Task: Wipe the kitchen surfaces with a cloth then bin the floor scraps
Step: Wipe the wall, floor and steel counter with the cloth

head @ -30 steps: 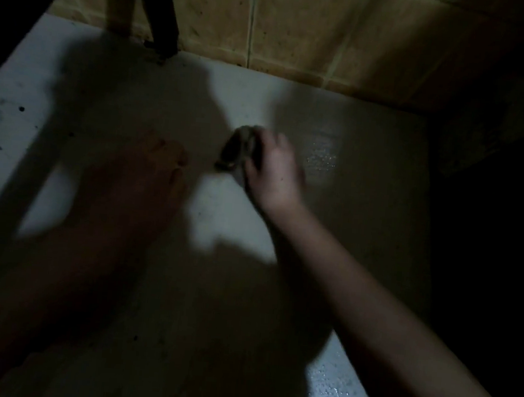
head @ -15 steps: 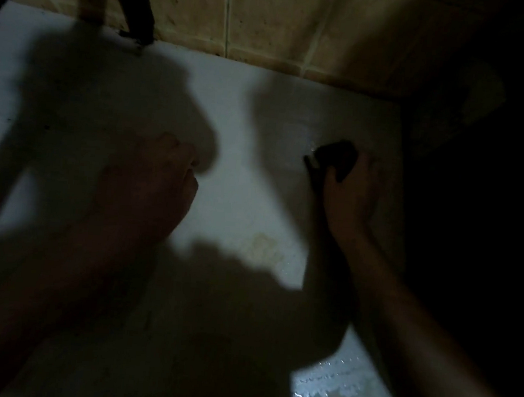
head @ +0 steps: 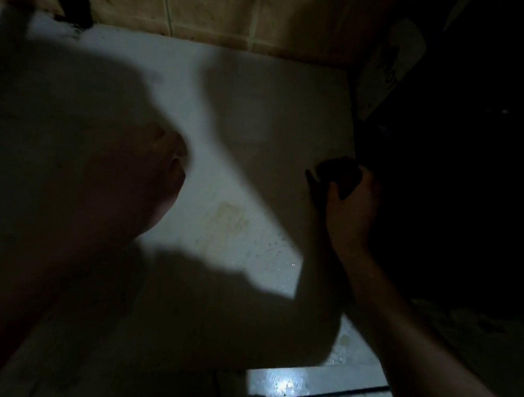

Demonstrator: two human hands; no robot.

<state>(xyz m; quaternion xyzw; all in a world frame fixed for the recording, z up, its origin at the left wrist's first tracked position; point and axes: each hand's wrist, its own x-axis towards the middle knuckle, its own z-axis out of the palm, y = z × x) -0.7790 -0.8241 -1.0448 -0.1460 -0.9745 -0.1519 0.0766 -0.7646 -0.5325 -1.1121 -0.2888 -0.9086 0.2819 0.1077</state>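
Two hands show. The right hand point(head: 351, 215) grips one dark cloth point(head: 339, 173) on the white worktop point(head: 230, 116). The left hand point(head: 122, 192) is blurry; I cannot tell its fingers.

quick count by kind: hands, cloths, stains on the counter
hands: 2 (left hand, right hand)
cloths: 1 (dark cloth, gripped by the right hand)
stains: 1 (yellowish stain on the counter)
total: 4
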